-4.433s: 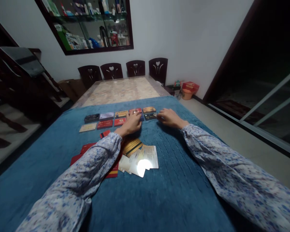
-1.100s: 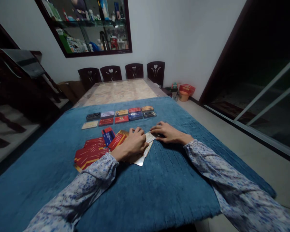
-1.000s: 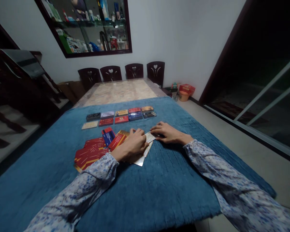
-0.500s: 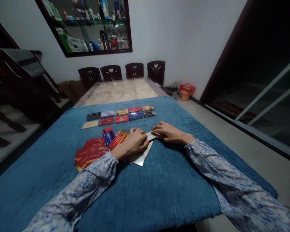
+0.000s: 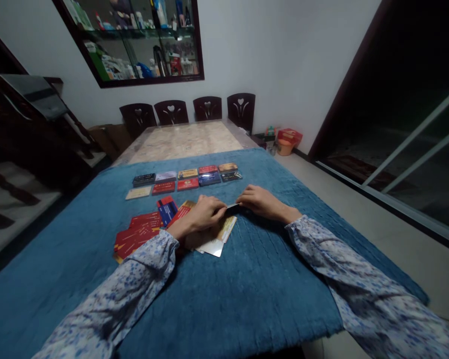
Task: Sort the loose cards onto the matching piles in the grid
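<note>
My left hand and my right hand pinch opposite ends of a small stack of cards, held tilted so that a dark edge shows. Beneath my left hand lie loose pale cards, partly hidden by it. To its left are a blue-and-red card and a spread of red cards with gold stripes. Farther back, several neat card stacks stand in two rows, among them a red stack, a blue stack and a cream one.
A blue cloth covers the near part of the table; the marble-patterned top shows at the far end. Several dark chairs line the far edge. A glass-shelved cabinet is set in the wall. An orange bucket stands on the floor.
The cards between my hands have been raised and tipped, so their pale face has given way to a dark edge. Both hands have come up slightly, uncovering more of the pale cards below.
</note>
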### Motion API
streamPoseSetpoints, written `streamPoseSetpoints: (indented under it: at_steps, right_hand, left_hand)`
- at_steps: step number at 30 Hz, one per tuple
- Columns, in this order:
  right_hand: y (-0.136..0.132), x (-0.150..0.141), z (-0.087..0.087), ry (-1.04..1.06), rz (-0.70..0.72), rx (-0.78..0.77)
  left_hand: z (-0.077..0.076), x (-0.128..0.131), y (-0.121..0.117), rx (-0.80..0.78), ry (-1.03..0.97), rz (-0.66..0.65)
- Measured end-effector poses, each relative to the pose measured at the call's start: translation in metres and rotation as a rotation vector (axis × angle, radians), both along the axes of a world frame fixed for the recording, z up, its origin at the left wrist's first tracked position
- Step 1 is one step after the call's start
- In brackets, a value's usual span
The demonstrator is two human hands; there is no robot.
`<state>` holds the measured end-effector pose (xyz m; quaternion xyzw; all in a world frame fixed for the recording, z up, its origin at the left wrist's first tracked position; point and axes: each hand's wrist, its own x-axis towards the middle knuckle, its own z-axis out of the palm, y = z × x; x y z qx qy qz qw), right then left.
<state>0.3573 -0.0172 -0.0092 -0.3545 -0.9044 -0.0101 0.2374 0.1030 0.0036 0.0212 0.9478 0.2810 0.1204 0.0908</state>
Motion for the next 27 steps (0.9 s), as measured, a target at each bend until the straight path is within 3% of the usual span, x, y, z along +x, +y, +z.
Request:
streamPoseSetpoints:
  at_steps: [5, 12, 27]
  right_hand:
    - [0.002, 0.0, -0.005, 0.037, -0.051, 0.089]
    - [0.006, -0.005, -0.015, 0.083, -0.191, 0.092]
    - [0.004, -0.02, -0.014, -0.021, -0.38, 0.128]
  left_hand:
    - [-0.002, -0.001, 0.007, 0.045, -0.053, 0.011]
    - [-0.009, -0.003, 0.016, 0.096, -0.115, 0.034]
    - [-0.015, 0.002, 0.023, 0.263, -0.062, 0.17]
